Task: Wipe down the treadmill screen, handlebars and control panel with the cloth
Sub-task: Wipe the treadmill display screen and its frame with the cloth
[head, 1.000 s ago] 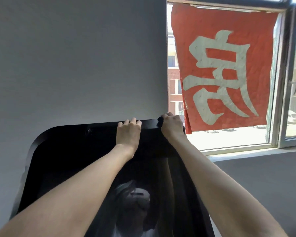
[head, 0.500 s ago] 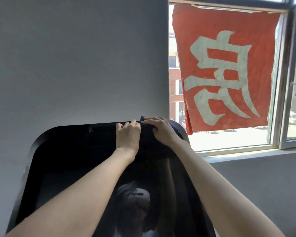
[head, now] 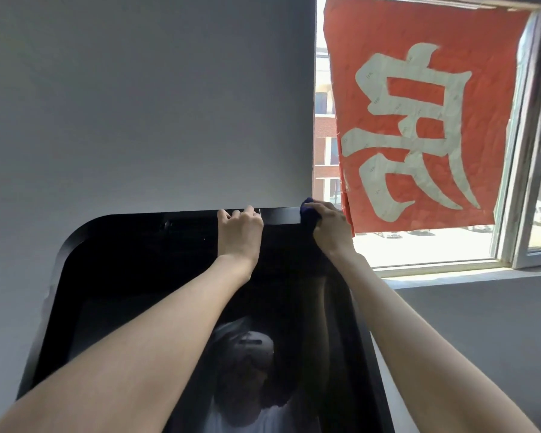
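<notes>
Black and shiny, the big screen point(head: 132, 276) is standing in front of a grey wall point(head: 138, 104). The left hand point(head: 239, 234) is hooking its fingers over the top edge of the screen and gripping it. The right hand point(head: 333, 229) is squeezing a dark blue cloth point(head: 308, 214) against the screen's top right corner. A red banner point(head: 419, 120) is hanging in the window point(head: 434, 245) just beside that hand.

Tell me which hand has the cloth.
The right hand. It grips the dark blue cloth at the top right corner of the screen. The left hand only hooks its bare fingers over the top edge.
</notes>
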The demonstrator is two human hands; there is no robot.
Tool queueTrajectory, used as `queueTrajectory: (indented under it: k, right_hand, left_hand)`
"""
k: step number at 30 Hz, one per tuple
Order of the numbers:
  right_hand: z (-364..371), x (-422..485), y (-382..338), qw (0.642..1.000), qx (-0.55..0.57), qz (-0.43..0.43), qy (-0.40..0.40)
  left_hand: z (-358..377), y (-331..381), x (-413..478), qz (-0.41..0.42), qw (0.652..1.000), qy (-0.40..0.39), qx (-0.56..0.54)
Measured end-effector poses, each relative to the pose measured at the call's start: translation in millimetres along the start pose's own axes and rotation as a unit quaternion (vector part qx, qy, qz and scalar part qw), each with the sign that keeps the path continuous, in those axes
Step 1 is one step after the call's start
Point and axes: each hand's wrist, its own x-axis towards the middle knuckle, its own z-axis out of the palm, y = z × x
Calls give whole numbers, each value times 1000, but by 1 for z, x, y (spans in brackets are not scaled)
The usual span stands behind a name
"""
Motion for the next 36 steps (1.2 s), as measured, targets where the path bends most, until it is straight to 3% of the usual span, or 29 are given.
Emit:
queueTrajectory:
  k: [2, 4, 6, 11, 15, 17, 22, 28, 36]
  right_hand:
    - [4, -3, -17, 999, -33, -17, -12]
    - [12, -10, -27, 989, -28, -137, -44]
    - [14, -15, -28, 977, 6, -198, -83]
    - [8, 4, -40, 994, -27, -60, -84]
    - [21, -16, -55, 985, -26, -142, -90]
    - [10, -12, -43, 988, -35, -128, -85]
    - [-3, -12, -28, 992, -98, 79, -25]
    - [-16, -34, -18, 967, -90, 232, -55]
    - [-15, -41, -19, 977, -109, 182, -12]
  left_hand:
    - [2, 0, 1, -1, 1000, 9, -3]
    - [3, -1, 2, -2, 1000, 14, 1]
    - [2, -1, 1, 2, 1000, 14, 14]
    - [3, 0, 0, 3, 1000, 7, 27]
    - [4, -1, -1, 13, 999, 3, 41]
    - [3, -1, 0, 17, 999, -1, 40]
    - [3, -1, -1, 9, 999, -16, 40]
    - [3, 0, -1, 0, 999, -15, 30]
    - [-4, 3, 0, 9, 998, -31, 49]
